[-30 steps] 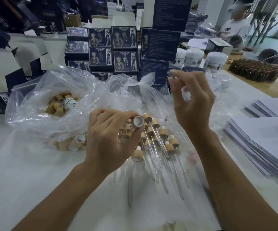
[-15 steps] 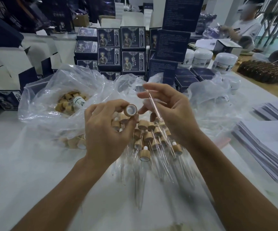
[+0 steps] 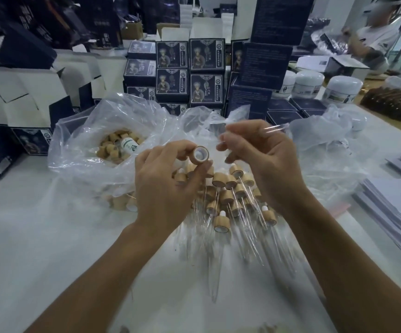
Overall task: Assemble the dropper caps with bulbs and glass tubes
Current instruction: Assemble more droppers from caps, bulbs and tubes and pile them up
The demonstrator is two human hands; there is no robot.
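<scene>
Wooden cap [image 3: 200, 154] pinched in left hand [image 3: 164, 186] — right hand [image 3: 264, 162] pinches glass tube [image 3: 275, 128].

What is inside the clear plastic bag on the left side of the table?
Inside the plastic bag lies a heap of wooden caps with one small white bottle on top. What lies beneath the heap is covered.

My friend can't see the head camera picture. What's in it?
The left hand pinches a wooden dropper cap while the right hand holds a glass tube beside it. Below them lies a pile of finished droppers on a white table.
</scene>
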